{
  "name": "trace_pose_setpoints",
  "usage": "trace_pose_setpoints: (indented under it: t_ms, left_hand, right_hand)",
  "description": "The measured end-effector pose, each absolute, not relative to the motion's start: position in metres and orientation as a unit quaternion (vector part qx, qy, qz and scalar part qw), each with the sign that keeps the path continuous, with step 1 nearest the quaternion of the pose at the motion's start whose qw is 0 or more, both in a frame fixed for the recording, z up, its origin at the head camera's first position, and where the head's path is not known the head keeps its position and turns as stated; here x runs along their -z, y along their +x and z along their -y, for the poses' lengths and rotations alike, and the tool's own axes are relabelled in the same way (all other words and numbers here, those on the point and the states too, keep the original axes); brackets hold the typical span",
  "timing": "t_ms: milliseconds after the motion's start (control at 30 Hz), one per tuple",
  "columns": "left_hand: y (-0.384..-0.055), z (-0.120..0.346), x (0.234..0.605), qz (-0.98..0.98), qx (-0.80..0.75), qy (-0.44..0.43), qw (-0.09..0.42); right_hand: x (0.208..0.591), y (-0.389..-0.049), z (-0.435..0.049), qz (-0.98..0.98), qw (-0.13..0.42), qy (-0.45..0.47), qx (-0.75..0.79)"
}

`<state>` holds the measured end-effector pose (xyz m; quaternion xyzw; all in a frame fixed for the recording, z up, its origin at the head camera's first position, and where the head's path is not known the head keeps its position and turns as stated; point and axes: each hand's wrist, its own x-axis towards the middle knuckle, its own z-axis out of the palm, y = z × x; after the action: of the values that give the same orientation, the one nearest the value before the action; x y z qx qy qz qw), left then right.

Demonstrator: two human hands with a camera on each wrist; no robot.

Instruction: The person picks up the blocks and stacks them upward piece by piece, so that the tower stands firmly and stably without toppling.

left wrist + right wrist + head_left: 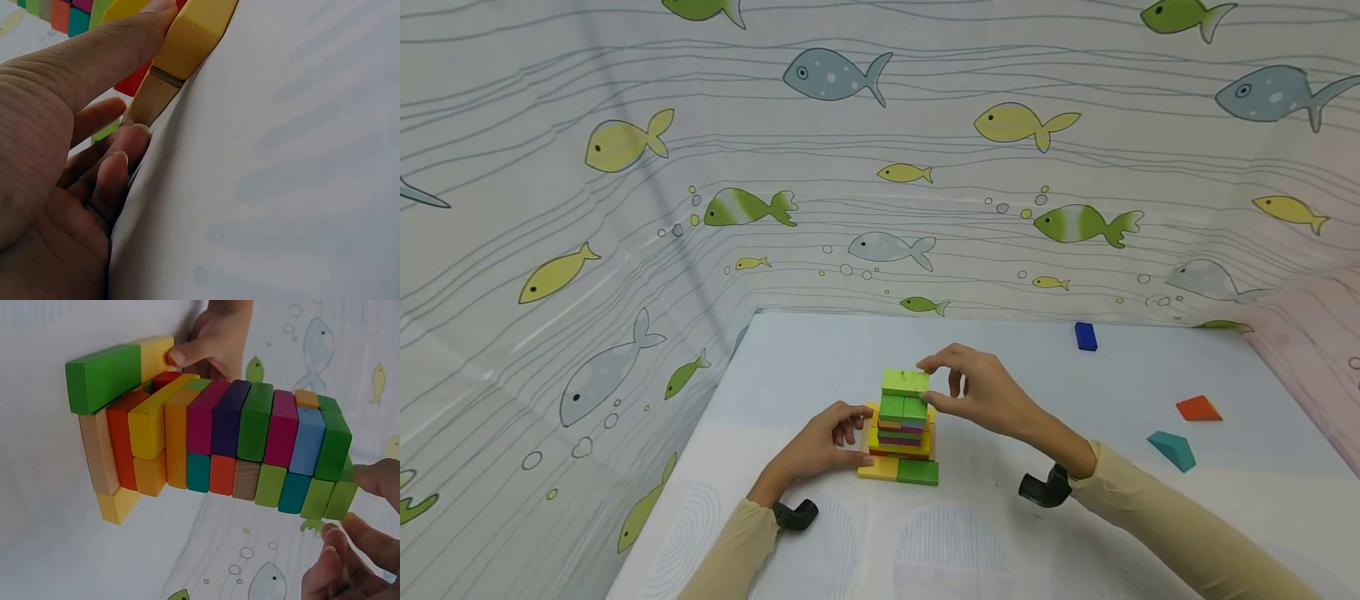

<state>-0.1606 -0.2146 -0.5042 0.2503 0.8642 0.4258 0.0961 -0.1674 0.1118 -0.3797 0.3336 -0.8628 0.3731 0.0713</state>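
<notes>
A stacked tower of coloured wooden blocks (pixel 252 422) stands upright in front of me. My right hand (pixel 988 387) is at its top, thumb and index finger pinching the end of a light green block (pixel 906 382) that lies across the uppermost layer. At the base my left hand (pixel 822 442) rests along the left side. Its straight thumb touches a yellow block (pixel 199 34), while the other fingers lie loosely bent beside a plain wood block (pixel 153 100). A dark green block (pixel 103 378) sits end to end with the yellow one at the front.
To the right on the white-covered table (pixel 1000 533) lie an orange block (pixel 1198 408) and a teal block (pixel 1172 449). Farther back is a dark blue block (pixel 1086 336). A fish-patterned curtain (pixel 820 158) encloses the table's back and sides.
</notes>
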Motion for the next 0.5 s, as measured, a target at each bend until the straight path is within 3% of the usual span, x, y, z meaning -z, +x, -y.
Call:
trace_pose_setpoints:
  t_ms: [233, 500]
  left_hand:
    - [-0.16, 0.215, 0.503, -0.864, -0.428, 0.249, 0.096]
    - [-0.16, 0.215, 0.502, -0.861, -0.433, 0.246, 0.101]
  right_hand:
    - [0.391, -0.19, -0.136, 0.871, 0.101, 0.278, -0.393]
    - [0.441, -0.248, -0.206, 0.912, 0.089, 0.115, -0.383]
